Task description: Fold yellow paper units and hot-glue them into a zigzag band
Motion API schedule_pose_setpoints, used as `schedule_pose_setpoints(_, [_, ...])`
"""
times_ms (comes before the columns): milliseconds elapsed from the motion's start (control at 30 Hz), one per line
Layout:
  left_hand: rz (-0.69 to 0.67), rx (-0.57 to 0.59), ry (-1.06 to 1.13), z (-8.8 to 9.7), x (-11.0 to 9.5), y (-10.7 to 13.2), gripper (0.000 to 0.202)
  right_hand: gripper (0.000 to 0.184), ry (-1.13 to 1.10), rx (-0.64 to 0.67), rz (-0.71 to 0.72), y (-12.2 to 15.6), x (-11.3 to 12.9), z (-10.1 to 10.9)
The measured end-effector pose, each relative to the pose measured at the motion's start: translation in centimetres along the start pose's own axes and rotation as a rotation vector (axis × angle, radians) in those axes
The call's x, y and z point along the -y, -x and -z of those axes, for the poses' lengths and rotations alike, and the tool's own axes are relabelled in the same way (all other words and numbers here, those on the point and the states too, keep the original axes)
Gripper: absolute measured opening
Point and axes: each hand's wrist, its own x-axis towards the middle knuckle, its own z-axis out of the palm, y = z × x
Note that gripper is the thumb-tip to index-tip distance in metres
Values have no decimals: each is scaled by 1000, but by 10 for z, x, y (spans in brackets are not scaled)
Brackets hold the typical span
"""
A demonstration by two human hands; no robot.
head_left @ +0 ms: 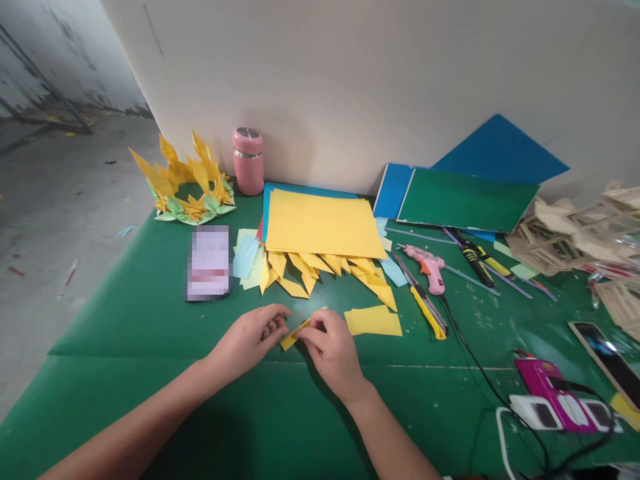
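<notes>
Over the green table (145, 320), the right hand (333, 343) pinches a yellow strip (289, 342), which might crease crookedly if the left hand (257, 333), hold unclear, nudges it.

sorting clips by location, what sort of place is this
Probably a papercraft workspace, though whether at home or in a workshop is unclear: a pink hot glue gun, yellow utility knife and stacked yellow paper sheets lie on a green tabletop.

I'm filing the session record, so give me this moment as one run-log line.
right hand: pinching yellow strip | left hand: beside strip, contact unclear | nearby: yellow paper rectangles, yellow cutter, pink glue gun
</notes>
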Motion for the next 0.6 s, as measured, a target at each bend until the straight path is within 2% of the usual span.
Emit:
schedule_pose_setpoints(133, [-40,-17,12,-3,2,3,23,26,6,6,-7,0,-2,-1])
schedule_pose_setpoints(367, [-82,-62,-30,-4,4,7,16,18,-90,61,51,-1,0,2])
schedule_pose_setpoints(467, [-134,-84,-50,-3,5,7,15,11,-89,95,26,3,5,2])
schedule_pose_setpoints(600, [-174,-66,-55,-2,5,6,17,14,-101,107,-43,6,9,-1])
